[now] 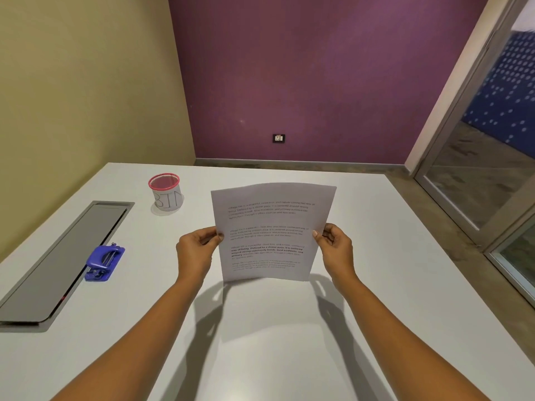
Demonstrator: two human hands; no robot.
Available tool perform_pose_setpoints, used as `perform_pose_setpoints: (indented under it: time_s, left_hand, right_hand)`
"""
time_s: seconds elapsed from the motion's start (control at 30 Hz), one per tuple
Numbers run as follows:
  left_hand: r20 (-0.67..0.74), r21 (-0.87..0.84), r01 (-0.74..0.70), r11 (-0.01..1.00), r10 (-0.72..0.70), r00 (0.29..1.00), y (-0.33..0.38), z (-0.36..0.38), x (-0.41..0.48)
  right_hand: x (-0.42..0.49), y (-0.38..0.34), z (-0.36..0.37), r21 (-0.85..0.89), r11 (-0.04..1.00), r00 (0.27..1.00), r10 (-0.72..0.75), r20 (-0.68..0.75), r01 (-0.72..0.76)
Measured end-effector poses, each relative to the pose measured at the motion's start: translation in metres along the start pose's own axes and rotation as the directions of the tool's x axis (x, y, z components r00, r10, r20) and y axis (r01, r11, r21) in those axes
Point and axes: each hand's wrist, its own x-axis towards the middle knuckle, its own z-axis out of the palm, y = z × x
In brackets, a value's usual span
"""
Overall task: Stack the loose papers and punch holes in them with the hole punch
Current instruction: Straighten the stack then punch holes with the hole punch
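Paper stack (269, 233) held upright above the white worktop (289, 342), long axis vertical, left grip (197, 250) and right grip (335, 250) pinched on opposite side edges. Blue hole punch (104, 263) well off left, nearer the left hand, beside the grey cable flap (58, 261).

I note the papers (272, 231) raised upright above the middle of the table (376, 285), clear of its surface. My left hand (197, 250) pinches their left edge and my right hand (337, 250) their right edge, thumbs on the near face. The hole punch (104, 263) lies on the table well to the left of the papers, its left side touching the edge of a long hatch (58, 261) set into the tabletop. A cup (166, 192) stands behind the punch, nearer the far edge, left of the papers. A wall socket (278, 138) sits on the wall beyond the table.
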Motion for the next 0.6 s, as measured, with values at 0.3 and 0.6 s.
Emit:
perform_pose_setpoints:
  time_s: [0.3,0.6]
  left_hand:
    - [-0.005,-0.007,-0.021,1.000,0.021,1.000,0.0050,-0.0003,0.0008]
    - [-0.010,0.018,-0.029,0.999,0.030,1.000,0.0032,0.0009,-0.0012]
  right_hand:
    - [0.0006,-0.0044,-0.0003,0.028,0.999,1.000,-0.019,-0.017,0.019]
    - [-0.0028,-0.0023,-0.0004,0.017,1.000,1.000,-0.010,-0.021,0.010]
